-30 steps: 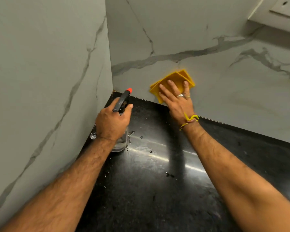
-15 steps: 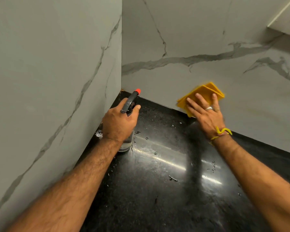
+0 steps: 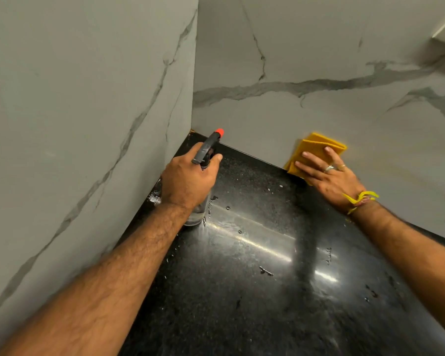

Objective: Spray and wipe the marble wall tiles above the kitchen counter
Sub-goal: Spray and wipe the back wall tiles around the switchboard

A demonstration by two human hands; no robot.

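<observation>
The right hand (image 3: 328, 173) lies flat and open on the folded yellow cloth (image 3: 316, 147), pressing it against the far marble wall (image 3: 319, 47) just above the black counter (image 3: 242, 278). The unwiped tiles stretch to the right along the wall. The left hand (image 3: 188, 179) grips the spray bottle (image 3: 207, 150) near the left corner, so the right hand is nearer.

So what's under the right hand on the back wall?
A folded yellow cloth, pressed flat against the marble wall by the right hand just above the counter. The tile behind the cloth is covered.
</observation>
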